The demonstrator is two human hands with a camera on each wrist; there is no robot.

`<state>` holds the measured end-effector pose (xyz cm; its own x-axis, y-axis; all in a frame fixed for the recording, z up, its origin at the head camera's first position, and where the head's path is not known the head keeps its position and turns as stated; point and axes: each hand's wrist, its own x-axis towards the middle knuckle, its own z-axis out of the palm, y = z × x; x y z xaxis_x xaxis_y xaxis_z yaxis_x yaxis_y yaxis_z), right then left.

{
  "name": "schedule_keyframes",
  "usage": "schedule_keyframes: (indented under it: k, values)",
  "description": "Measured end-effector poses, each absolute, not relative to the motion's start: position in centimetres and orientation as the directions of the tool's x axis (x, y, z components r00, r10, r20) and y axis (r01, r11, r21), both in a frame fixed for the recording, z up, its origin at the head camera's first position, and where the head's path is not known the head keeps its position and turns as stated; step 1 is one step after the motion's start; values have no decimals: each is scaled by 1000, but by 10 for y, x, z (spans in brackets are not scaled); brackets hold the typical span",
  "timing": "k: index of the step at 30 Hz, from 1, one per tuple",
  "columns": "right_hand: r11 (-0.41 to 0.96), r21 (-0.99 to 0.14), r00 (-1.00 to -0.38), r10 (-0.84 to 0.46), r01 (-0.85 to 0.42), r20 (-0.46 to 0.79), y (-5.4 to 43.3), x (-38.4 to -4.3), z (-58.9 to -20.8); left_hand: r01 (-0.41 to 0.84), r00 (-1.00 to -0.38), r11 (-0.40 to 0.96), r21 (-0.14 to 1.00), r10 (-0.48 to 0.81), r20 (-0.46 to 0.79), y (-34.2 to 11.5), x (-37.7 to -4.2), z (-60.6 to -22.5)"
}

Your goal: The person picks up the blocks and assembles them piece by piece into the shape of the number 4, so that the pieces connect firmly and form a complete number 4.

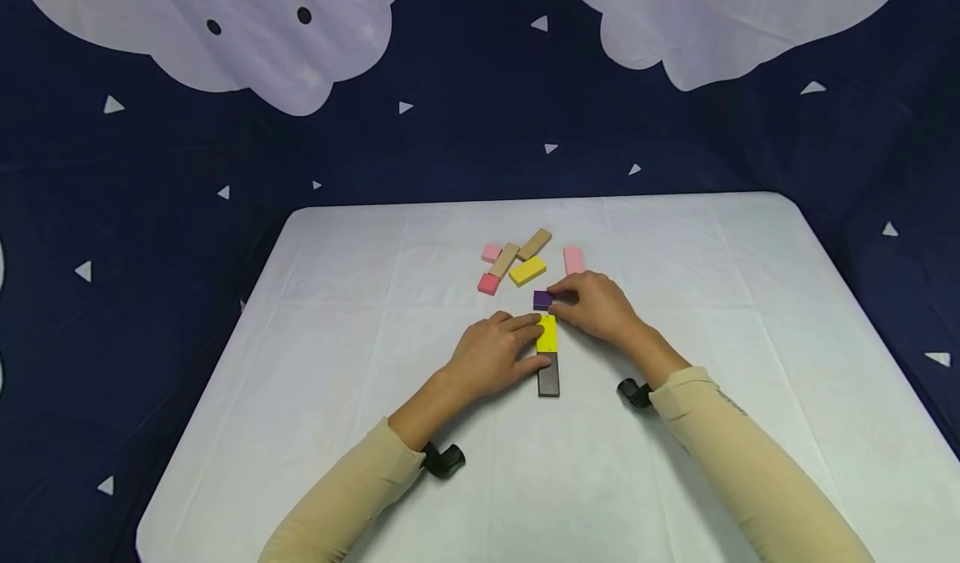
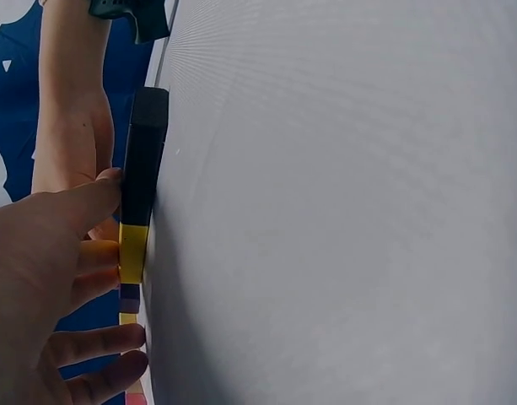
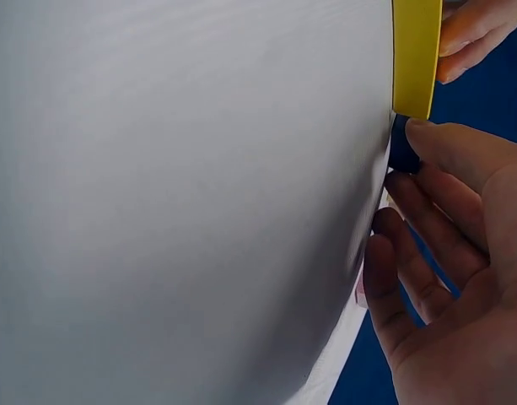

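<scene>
A black block (image 1: 549, 377) and a yellow block (image 1: 547, 334) lie end to end in a line on the white table. Against their left side rests my left hand (image 1: 491, 354), thumb on the black block and extended fingers at the yellow one. Just past the yellow block's far end, my right hand (image 1: 596, 306) pinches a small purple block (image 1: 542, 300) between thumb and finger. In the right wrist view, that purple block (image 3: 401, 145) looks dark and sits close to the yellow block (image 3: 417, 51). The left wrist view shows the black block (image 2: 144, 160) nearest the camera.
Beyond the hands lie a second yellow block (image 1: 528, 271), two tan blocks (image 1: 505, 260), a red block (image 1: 488, 284), a small pink block (image 1: 491, 252) and a longer pink block (image 1: 573, 259). A dark blue cloth with clouds hangs behind the table (image 1: 360, 279).
</scene>
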<state>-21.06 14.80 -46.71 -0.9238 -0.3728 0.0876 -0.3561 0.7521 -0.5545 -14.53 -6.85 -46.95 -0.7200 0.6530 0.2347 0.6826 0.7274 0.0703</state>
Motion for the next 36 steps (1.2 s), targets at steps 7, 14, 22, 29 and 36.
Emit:
schedule_keyframes:
  k: [7, 14, 22, 29, 36]
  values:
    - [743, -554, -913, -399, -374, 82, 152, -210, -468, 684, -717, 726, 62, 655, 239, -68, -146, -469]
    - [727, -553, -897, -432, -406, 92, 155, -211, -469, 685, -716, 725, 67, 654, 243, -69, -147, -469]
    - [727, -558, -901, -424, -400, 93, 153, -209, -467, 685, -718, 725, 73, 655, 236, -69, -147, -468]
    - [726, -578, -912, -400, -374, 87, 150, -207, -467, 682, -723, 727, 82, 653, 225, -69, -146, -468]
    - [727, -578, -913, -399, -371, 84, 149, -205, -465, 682, -723, 726, 90, 650, 234, -69, -146, -470]
